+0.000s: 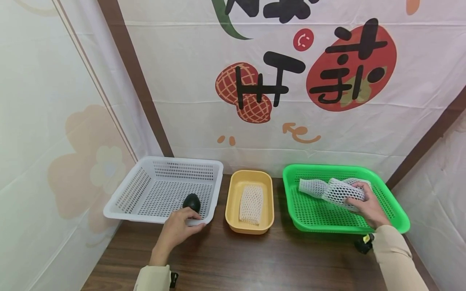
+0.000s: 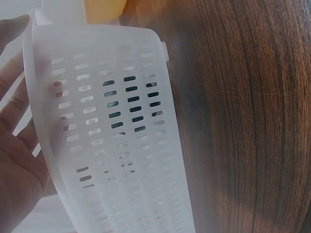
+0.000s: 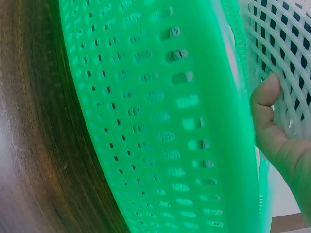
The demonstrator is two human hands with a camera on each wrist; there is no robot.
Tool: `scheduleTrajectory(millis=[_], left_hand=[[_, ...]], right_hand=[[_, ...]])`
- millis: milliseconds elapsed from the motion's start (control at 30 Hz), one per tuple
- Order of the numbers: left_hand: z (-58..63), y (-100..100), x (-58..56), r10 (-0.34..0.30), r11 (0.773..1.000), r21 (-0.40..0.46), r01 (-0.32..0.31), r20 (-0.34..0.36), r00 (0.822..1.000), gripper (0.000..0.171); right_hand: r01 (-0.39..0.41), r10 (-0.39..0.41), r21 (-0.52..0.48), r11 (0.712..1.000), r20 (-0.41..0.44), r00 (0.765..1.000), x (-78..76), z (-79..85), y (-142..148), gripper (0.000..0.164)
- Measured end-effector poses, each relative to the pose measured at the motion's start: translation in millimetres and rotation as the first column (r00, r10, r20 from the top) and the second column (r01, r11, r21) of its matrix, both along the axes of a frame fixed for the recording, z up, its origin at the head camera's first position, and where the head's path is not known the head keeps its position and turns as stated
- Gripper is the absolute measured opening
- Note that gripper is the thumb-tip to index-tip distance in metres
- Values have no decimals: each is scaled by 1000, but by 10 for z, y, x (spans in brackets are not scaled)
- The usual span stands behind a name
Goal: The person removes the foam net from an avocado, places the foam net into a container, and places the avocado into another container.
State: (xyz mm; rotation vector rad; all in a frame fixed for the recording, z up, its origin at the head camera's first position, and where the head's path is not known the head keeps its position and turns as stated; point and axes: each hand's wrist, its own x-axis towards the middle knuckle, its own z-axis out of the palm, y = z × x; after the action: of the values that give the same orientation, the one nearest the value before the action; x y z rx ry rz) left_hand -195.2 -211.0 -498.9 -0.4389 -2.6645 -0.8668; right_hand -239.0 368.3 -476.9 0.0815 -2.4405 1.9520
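Observation:
A dark, oval avocado (image 1: 191,202) lies near the front right corner of the white basket (image 1: 125,216). My left hand (image 1: 179,228) is over that basket's front rim, its fingers loosely bent beside the avocado and holding nothing. In the left wrist view the basket's wall partly hides the fingers. Above the green basket (image 1: 296,224), my right hand (image 1: 369,206) pinches a white foam net sleeve (image 1: 342,192) between thumb and fingers. Something dark shows through its mesh, its kind hidden. Another foam net sleeve (image 1: 312,187) lies to its left, with more netting partly behind the hand.
Between the two baskets stands a yellow tray (image 1: 228,218) with a flat foam net sleeve (image 1: 251,204) in it. All three stand on a dark wooden table (image 1: 269,258). A printed cloth (image 1: 196,101) hangs right behind them, and cloth sides rise at left and right.

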Motion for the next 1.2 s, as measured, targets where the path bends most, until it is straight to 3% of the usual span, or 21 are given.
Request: scheduleTrajectory(millis=[600,1200], left_hand=[[-21,-16,9,8,1000,1,-8,5,1000,17],[-12,7,21,8,1000,13,-8,-2,1000,16]], right_hand=[[-80,74,-148,986,-44,996,98,106,-174,50],[-83,74,-171,982,-57,996,138,49,-250,51]])
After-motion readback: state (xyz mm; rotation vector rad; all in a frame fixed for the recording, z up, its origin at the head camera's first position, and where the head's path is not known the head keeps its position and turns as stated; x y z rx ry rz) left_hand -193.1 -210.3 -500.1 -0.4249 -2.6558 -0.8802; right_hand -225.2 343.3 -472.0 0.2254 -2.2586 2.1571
